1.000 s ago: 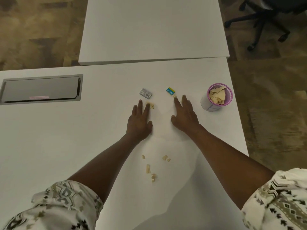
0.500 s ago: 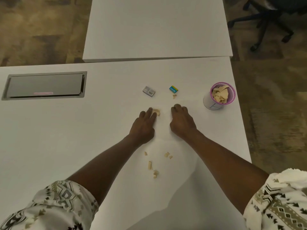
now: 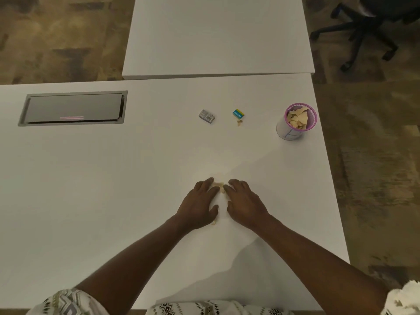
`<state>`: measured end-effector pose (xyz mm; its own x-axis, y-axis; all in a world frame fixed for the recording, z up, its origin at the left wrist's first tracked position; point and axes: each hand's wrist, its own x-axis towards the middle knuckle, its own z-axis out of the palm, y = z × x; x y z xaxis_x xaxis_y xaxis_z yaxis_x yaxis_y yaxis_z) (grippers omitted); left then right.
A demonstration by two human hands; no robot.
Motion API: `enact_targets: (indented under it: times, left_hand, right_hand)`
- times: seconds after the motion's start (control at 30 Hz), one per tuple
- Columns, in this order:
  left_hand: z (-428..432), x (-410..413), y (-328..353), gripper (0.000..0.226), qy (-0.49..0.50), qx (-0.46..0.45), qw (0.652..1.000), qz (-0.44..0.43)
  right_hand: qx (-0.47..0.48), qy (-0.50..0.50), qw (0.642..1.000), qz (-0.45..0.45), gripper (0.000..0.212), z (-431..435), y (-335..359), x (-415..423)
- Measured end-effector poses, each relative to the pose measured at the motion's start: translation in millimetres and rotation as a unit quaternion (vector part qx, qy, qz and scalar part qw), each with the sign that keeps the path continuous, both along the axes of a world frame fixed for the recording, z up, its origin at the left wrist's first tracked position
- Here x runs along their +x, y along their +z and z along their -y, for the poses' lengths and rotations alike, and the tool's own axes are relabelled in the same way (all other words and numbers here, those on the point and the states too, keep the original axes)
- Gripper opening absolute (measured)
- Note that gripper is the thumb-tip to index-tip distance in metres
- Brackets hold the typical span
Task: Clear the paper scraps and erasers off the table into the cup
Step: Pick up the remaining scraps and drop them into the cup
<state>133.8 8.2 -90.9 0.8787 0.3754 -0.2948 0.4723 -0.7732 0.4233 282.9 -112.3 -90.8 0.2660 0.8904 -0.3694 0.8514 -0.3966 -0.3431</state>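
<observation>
My left hand (image 3: 198, 201) and my right hand (image 3: 246, 201) lie palm down on the white table (image 3: 113, 189), side by side, fingertips nearly meeting. A small heap of tan paper scraps (image 3: 218, 185) sits between the fingertips, touched by both hands. One more scrap (image 3: 213, 223) peeks out by my left thumb. Farther away lie a grey eraser (image 3: 206, 116) and a blue eraser (image 3: 238, 113), with a small scrap (image 3: 239, 123) just in front of the blue one. The pink-rimmed cup (image 3: 286, 133) stands at the right, holding several scraps.
A grey cable hatch (image 3: 72, 108) is set into the table at the far left. A second white table (image 3: 216, 37) adjoins the far edge. The table's right edge runs close past the cup. An office chair base (image 3: 363, 35) stands on the floor beyond.
Both hands slid back toward me from beside the erasers, dragging scraps along and closing together. The loose scraps near me are now under or between my hands.
</observation>
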Motion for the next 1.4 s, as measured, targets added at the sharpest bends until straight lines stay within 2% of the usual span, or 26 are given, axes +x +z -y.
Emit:
enact_targets:
  times: [0.17,0.27,0.37,0.47,0.6,0.77,0.87,0.93,1.03,1.07,1.13,1.2,1.27,1.4]
  left_hand:
    - [16.5,-22.2,-0.1,0.088,0.097,0.023,0.995,0.006]
    - [28.5,-31.9,-2.2,0.105,0.124,0.047,0.991,-0.019]
    - [38.2,-37.6,-6.3,0.110,0.127,0.037,0.990,-0.048]
    - [43.1,-38.8,-10.1,0.098,0.111,0.035,0.990,-0.079]
    - [43.3,-35.5,-8.7,0.072,0.112,0.036,0.991,-0.064]
    - [38.6,-28.4,-3.4,0.078,0.115,0.033,0.992,-0.024]
    - [30.2,-25.4,-3.2,0.088,0.078,0.035,0.995,-0.058]
    - [25.0,-24.6,-5.1,0.083,0.048,0.043,0.995,-0.078]
    - [21.7,-23.0,-2.9,0.069,0.045,0.047,0.997,-0.049]
    - [21.0,-22.5,-2.1,0.063,0.047,0.045,0.997,-0.027]
    - [19.5,-22.8,-2.9,0.052,0.046,0.051,0.998,0.007]
    - [17.7,-23.1,-4.1,0.046,0.040,0.058,0.997,0.023]
    - [15.6,-21.3,-4.7,0.040,0.041,0.049,0.998,0.020]
    - [12.6,-18.8,-5.9,0.026,0.041,0.056,0.998,-0.006]
  right_hand:
    - [0.012,-0.025,0.999,-0.044,0.073,-3.8,3.5,-7.8]
    - [-0.038,0.037,0.997,-0.063,0.085,-14.2,3.2,-13.2]
    - [-0.080,0.104,0.991,-0.017,0.084,-18.3,0.1,-16.3]
    - [-0.065,0.123,0.990,0.028,0.075,-14.2,-3.1,-13.8]
    - [-0.045,0.108,0.992,0.043,0.068,0.3,-6.7,-5.6]
    - [-0.052,-0.004,0.998,-0.032,0.079,11.9,-4.7,-3.7]
    - [-0.080,-0.040,0.995,-0.051,0.082,8.5,-1.9,-16.2]
    - [-0.089,-0.051,0.994,-0.049,0.080,4.8,-0.9,-30.1]
    - [-0.069,-0.073,0.994,-0.049,0.076,-2.9,-0.3,-50.8]
    - [-0.056,-0.078,0.995,-0.040,0.075,-4.6,1.8,-56.5]
    - [-0.006,-0.040,0.998,0.045,0.070,-7.0,5.2,-63.6]
    - [0.028,-0.007,0.992,0.123,0.054,-7.1,7.0,-67.0]
    - [0.057,-0.004,0.989,0.137,0.040,-7.1,5.2,-66.8]
    - [0.103,-0.006,0.985,0.140,0.037,-8.5,3.0,-57.9]
